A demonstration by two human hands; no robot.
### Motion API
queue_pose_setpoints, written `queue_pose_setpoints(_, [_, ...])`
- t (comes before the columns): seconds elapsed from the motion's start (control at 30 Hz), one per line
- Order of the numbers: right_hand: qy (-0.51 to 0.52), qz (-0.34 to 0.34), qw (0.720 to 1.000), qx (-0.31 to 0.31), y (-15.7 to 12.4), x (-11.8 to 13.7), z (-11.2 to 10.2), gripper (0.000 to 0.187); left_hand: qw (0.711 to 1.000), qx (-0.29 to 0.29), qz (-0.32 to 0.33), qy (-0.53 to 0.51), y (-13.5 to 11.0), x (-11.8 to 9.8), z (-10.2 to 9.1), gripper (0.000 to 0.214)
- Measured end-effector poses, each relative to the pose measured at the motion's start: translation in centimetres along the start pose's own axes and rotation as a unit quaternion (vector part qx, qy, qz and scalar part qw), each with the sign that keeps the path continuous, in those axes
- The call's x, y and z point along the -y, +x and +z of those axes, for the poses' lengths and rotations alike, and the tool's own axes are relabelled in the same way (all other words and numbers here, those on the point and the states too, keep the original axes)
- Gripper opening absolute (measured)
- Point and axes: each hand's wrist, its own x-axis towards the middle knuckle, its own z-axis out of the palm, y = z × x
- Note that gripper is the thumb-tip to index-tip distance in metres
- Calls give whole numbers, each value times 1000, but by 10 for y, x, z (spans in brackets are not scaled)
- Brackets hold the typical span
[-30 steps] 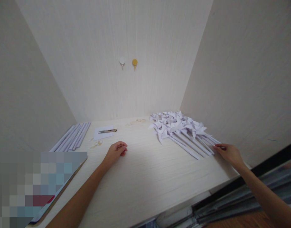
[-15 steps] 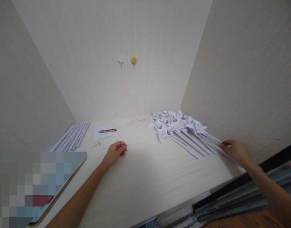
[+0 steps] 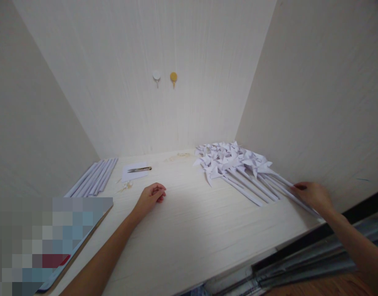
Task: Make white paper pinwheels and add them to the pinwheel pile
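Observation:
A heap of white paper pinwheels point(image 3: 232, 162) on rolled paper sticks lies at the back right of the pale wooden desk point(image 3: 189, 222). My right hand point(image 3: 314, 196) rests on the near ends of the rightmost sticks by the right wall, fingers curled onto them. My left hand point(image 3: 150, 196) lies on the desk near the middle, fingers loosely curled under, nothing visible in it.
Several rolled white paper sticks point(image 3: 95, 177) lie at the left. Small snips point(image 3: 139, 169) rest on a slip of paper point(image 3: 134, 172). A blurred flat object point(image 3: 50, 242) covers the near left corner. Two wall hooks point(image 3: 164, 77) hang behind. Walls close in on both sides.
My right hand has slid right along the pinwheel sticks toward the right wall, shifting the heap a little with it. My left hand has stayed put.

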Motion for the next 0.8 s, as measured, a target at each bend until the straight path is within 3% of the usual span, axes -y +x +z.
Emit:
queue_pose_setpoints(0.1, [-61, 25, 996, 55, 0, 5, -3, 27, 1000, 1, 2, -1, 0, 1, 0, 19])
queue_pose_setpoints(0.27, [-87, 43, 992, 82, -3, 14, -8, 32, 1000, 3, 7, 4, -1, 0, 0, 20])
queue_pose_setpoints(0.8, [-79, 53, 994, 58, -9, 29, -16, 32, 1000, 13, 1, -1, 0, 1, 0, 19])
